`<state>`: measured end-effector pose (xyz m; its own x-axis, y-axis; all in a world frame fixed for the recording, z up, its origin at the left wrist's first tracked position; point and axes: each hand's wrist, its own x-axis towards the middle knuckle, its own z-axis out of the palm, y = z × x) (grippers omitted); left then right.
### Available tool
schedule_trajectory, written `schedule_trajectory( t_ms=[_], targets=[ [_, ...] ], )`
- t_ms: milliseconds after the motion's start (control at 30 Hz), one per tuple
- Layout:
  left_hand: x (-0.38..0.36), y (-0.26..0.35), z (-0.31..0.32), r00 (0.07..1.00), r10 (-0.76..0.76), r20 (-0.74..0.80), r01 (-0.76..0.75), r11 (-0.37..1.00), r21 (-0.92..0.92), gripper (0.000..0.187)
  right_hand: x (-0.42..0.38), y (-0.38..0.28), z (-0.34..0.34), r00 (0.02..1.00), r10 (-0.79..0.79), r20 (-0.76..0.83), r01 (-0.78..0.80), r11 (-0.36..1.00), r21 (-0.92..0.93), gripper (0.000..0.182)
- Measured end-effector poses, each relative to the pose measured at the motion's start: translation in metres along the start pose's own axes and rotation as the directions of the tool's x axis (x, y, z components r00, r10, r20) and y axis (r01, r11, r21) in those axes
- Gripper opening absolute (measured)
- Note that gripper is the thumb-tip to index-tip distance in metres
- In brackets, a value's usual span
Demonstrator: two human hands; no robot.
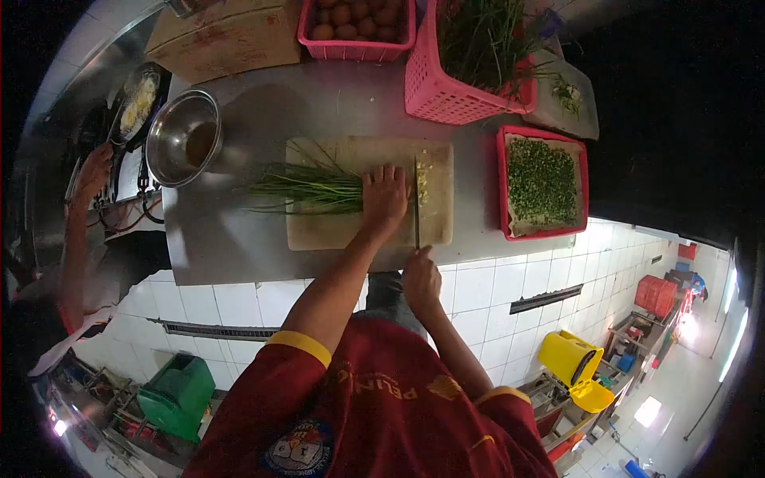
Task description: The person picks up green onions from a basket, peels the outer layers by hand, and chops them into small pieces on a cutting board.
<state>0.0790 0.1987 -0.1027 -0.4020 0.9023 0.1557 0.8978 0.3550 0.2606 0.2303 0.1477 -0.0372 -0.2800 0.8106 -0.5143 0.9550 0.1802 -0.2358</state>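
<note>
A bunch of long green stalks (319,187) lies across the cutting board (335,233), its leafy ends reaching past the board's left edge. My left hand (385,195) presses on the right end of the bunch, fingers together over it. In my right hand (421,279), closed round the handle, is a knife (416,207), its blade standing just right of my left fingertips. Small pale cut pieces (424,179) lie on the board to the right of the blade.
Around the metal table (239,239) stand a steel bowl (157,143), cardboard box (231,40), egg basket (358,52), pink basket of greens (446,95), plastic tray (586,115) and red tray of chopped greens (504,183). Another person's arm (77,215) is at the left.
</note>
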Motion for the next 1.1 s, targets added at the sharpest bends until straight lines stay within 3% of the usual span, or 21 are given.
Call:
schedule_trajectory(
  t_ms=[67, 100, 200, 233, 333, 367, 467, 633, 733, 800, 900, 933, 1000, 1100],
  targets=[
    [-0.001, 0.001, 0.001, 0.997, 0.003, -0.073, -0.005, 1.000, -0.026, 0.025, 0.027, -0.002, 0.008, 0.992, -0.051, -0.112, 0.060, 0.995, 0.079, 0.025],
    [-0.001, 0.000, 0.001, 0.994, 0.010, -0.107, -0.014, 0.999, -0.036, 0.022, 0.041, 0.011, 0.031, 0.896, -0.248, -0.369, 0.246, 0.968, -0.053, 0.023],
    [0.001, 0.001, -0.004, 1.000, -0.016, 0.027, 0.018, 0.997, -0.077, 0.025, 0.065, -0.011, -0.005, 0.935, -0.227, -0.273, 0.233, 0.972, -0.009, 0.024],
    [0.002, 0.000, -0.003, 1.000, -0.011, 0.009, 0.011, 0.999, -0.038, 0.025, 0.059, -0.021, -0.024, 0.961, -0.173, -0.216, 0.175, 0.984, -0.007, 0.024],
    [0.000, 0.000, 0.008, 1.000, -0.003, -0.018, 0.004, 0.999, 0.051, 0.027, 0.021, 0.000, -0.020, 0.766, -0.472, -0.436, 0.404, 0.882, -0.244, 0.022],
    [-0.001, -0.001, 0.013, 1.000, -0.006, -0.019, 0.008, 0.998, 0.067, 0.028, 0.001, -0.019, -0.046, 0.970, -0.195, -0.144, 0.194, 0.981, -0.017, 0.024],
    [0.000, 0.003, -0.001, 0.997, -0.046, 0.059, 0.046, 0.999, 0.009, 0.028, -0.014, -0.005, -0.021, 1.000, -0.029, -0.009, 0.030, 0.999, 0.038, 0.028],
    [0.004, 0.000, 0.003, 1.000, -0.011, 0.014, 0.011, 1.000, 0.013, 0.031, 0.024, -0.002, 0.009, 0.998, -0.046, -0.047, 0.050, 0.995, 0.088, 0.033],
    [-0.006, 0.002, 0.008, 1.000, -0.008, 0.018, 0.007, 1.000, 0.028, 0.028, 0.054, 0.000, 0.014, 0.934, -0.230, -0.275, 0.247, 0.968, 0.031, 0.031],
    [0.000, 0.001, 0.006, 0.999, -0.019, -0.031, 0.020, 0.999, 0.038, 0.023, 0.055, -0.005, -0.010, 0.927, -0.280, -0.250, 0.284, 0.958, -0.021, 0.028],
    [-0.002, 0.000, 0.010, 1.000, -0.004, 0.030, 0.000, 0.991, 0.131, 0.028, 0.018, -0.027, -0.054, 0.984, -0.167, -0.066, 0.167, 0.986, -0.017, 0.025],
    [-0.002, -0.001, 0.008, 1.000, -0.007, 0.013, 0.006, 0.998, 0.066, 0.027, 0.005, -0.030, -0.062, 0.995, -0.095, 0.019, 0.095, 0.995, -0.011, 0.025],
    [-0.002, -0.001, 0.005, 1.000, -0.025, -0.017, 0.024, 0.997, -0.070, 0.026, -0.014, -0.032, -0.059, 0.996, 0.023, 0.080, -0.025, 1.000, 0.018, 0.025],
    [-0.002, -0.001, 0.004, 1.000, -0.008, 0.026, 0.009, 0.998, -0.057, 0.025, -0.017, -0.024, -0.031, 0.995, 0.070, 0.072, -0.074, 0.996, 0.057, 0.025]
  ],
)
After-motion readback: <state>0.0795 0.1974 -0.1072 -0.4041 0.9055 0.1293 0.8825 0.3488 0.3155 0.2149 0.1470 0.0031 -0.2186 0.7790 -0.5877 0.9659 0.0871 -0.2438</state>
